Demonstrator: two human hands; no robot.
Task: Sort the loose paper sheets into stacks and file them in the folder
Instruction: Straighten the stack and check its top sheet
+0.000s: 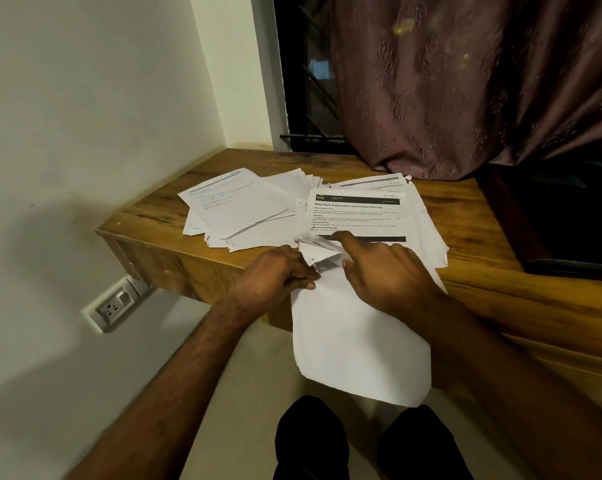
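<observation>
Blank sheet (358, 341) overhangs the desk (472, 237), left hand (275, 275) pinching it; right hand (386, 268) seemingly pressing papers (244, 213).

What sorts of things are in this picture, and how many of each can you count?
Hands: 2, left and right
Paper heaps on the wooden table: 2, left heap and right heap
Blank sheet held off the edge: 1
Wall socket: 1
Curtain: 1
Total: 8

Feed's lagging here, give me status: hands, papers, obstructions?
Left hand and right hand both pinching blank sheet overhanging desk. Loose pile unsorted. Folder not in view.
</observation>
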